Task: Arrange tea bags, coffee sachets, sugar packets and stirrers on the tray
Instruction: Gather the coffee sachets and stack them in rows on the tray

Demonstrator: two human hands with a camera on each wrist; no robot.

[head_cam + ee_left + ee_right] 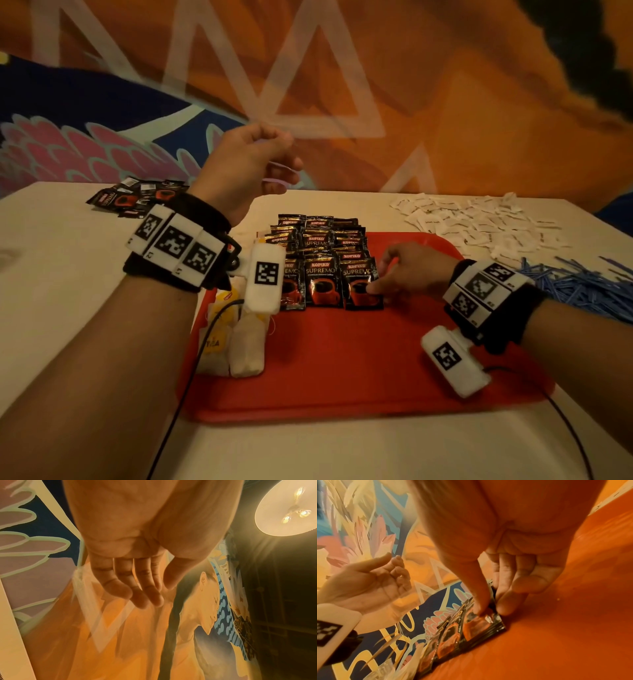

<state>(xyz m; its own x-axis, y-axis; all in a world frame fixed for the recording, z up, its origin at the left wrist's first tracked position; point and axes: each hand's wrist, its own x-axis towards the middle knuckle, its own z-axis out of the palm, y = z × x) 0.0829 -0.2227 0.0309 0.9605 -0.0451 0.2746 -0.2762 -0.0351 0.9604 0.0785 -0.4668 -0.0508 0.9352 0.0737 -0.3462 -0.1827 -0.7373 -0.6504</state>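
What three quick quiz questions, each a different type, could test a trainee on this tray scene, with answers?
1. True or false: the sugar packets lie on the red tray.
2. Which hand touches the nearest coffee sachet? A) left hand B) right hand
3. Fill in: the blue stirrers lie to the tray's ____.

Key: 1 false, they lie on the table; 2 B; 3 right.

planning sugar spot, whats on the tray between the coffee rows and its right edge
Only the right hand; otherwise the red tray is bare right of the coffee sachets, per the head view.
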